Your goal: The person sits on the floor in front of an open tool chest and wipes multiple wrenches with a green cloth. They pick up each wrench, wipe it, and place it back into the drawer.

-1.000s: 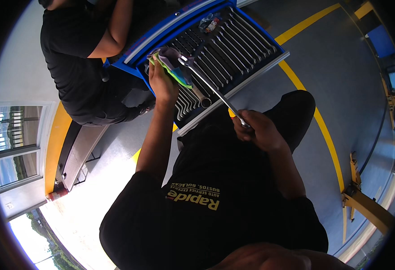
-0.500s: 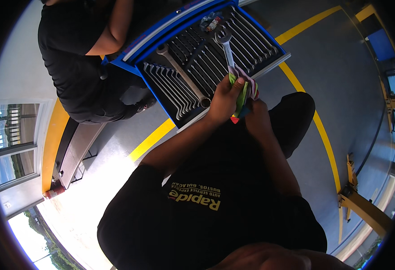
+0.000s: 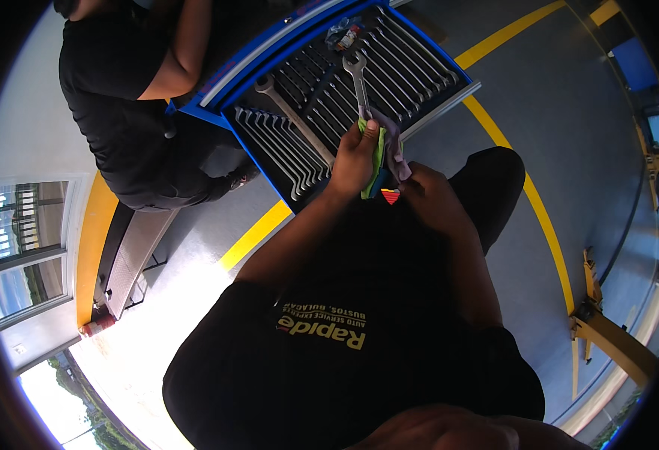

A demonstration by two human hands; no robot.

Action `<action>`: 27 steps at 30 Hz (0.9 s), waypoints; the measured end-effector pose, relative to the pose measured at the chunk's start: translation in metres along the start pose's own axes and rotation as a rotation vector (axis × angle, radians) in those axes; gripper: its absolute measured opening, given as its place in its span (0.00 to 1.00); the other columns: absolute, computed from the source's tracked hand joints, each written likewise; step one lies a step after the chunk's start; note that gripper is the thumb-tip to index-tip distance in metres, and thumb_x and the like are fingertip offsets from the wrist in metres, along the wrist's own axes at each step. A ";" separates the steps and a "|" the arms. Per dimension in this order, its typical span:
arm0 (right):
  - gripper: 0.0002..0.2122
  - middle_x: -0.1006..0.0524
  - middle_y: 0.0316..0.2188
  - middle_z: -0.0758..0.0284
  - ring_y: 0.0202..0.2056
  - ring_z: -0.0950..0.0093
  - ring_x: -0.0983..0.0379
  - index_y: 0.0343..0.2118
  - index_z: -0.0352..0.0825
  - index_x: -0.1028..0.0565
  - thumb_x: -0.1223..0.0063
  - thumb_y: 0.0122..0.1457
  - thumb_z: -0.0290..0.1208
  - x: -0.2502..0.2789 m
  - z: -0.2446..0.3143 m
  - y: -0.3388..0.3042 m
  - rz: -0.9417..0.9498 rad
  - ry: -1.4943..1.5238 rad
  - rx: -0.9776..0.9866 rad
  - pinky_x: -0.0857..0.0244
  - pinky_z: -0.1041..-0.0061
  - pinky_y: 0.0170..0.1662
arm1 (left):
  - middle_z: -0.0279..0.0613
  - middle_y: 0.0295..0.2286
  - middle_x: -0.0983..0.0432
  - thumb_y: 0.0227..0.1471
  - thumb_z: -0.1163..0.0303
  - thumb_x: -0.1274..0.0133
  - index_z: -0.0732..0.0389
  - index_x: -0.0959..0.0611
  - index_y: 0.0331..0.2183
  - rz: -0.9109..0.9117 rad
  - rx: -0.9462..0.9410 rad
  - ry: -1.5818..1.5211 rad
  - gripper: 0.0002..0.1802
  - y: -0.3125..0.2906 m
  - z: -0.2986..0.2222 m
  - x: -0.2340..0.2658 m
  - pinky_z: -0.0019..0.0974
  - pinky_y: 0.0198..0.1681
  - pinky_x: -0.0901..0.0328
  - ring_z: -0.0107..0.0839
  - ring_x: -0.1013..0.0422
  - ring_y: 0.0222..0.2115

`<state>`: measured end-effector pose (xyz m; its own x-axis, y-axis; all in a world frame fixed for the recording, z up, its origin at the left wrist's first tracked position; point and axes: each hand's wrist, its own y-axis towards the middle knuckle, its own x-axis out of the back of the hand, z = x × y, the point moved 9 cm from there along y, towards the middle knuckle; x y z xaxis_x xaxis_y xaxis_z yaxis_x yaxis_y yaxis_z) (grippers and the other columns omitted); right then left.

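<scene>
My left hand (image 3: 353, 159) grips a green and lilac cloth (image 3: 384, 154) wrapped around the shaft of a large combination wrench (image 3: 358, 81), whose open end sticks out over the tool drawer (image 3: 228, 112). My right hand (image 3: 427, 196) sits just right of the left one and holds the wrench's lower end, which has a red and yellow tip (image 3: 390, 196). Both hands are above my lap, in front of the drawer's near edge.
The blue tool drawer holds several wrenches laid in rows, one big one (image 3: 292, 116) lying across them. Another person in black (image 3: 130, 97) sits at the drawer's far left. Yellow floor lines (image 3: 528, 202) curve past my knee; a yellow frame (image 3: 607, 337) stands at right.
My left hand moved from the drawer's left side to the right, sliding the cloth along the wrench. The wrench swung from slanted to nearly upright, and the hands came close together.
</scene>
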<state>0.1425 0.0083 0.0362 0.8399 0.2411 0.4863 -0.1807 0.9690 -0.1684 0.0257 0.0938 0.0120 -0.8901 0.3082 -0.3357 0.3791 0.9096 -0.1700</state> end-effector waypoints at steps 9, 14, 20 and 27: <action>0.22 0.22 0.30 0.68 0.33 0.79 0.29 0.43 0.31 0.21 0.59 0.68 0.47 0.024 -0.047 0.012 -0.267 0.406 -0.170 0.36 0.76 0.40 | 0.47 0.35 0.21 0.67 0.58 0.56 0.65 0.28 0.52 0.441 0.121 0.587 0.22 -0.034 0.021 -0.059 0.38 0.45 0.30 0.35 0.23 0.37; 0.22 0.24 0.27 0.69 0.28 0.80 0.30 0.36 0.31 0.21 0.60 0.68 0.46 0.041 -0.068 0.022 -0.468 0.586 -0.233 0.37 0.77 0.35 | 0.49 0.38 0.22 0.64 0.59 0.52 0.64 0.28 0.54 0.412 0.069 0.601 0.23 -0.031 0.039 -0.052 0.39 0.46 0.31 0.37 0.24 0.38; 0.19 0.23 0.28 0.67 0.28 0.79 0.29 0.36 0.32 0.22 0.57 0.68 0.45 0.048 -0.055 0.048 -0.402 0.567 -0.213 0.36 0.77 0.34 | 0.43 0.34 0.22 0.65 0.57 0.53 0.64 0.25 0.48 0.297 0.213 0.616 0.21 -0.021 0.044 -0.013 0.35 0.41 0.31 0.29 0.26 0.34; 0.17 0.22 0.29 0.60 0.28 0.64 0.26 0.40 0.30 0.23 0.53 0.66 0.42 0.000 -0.036 0.076 -0.363 0.447 -0.126 0.34 0.66 0.35 | 0.45 0.27 0.23 0.66 0.54 0.55 0.62 0.25 0.46 0.016 0.184 0.346 0.20 -0.008 0.035 0.025 0.37 0.34 0.30 0.32 0.23 0.28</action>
<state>0.1469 0.0800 -0.0076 0.9758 -0.1772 0.1280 0.1978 0.9649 -0.1725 0.0087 0.0843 -0.0271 -0.9044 0.4266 -0.0130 0.4050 0.8484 -0.3409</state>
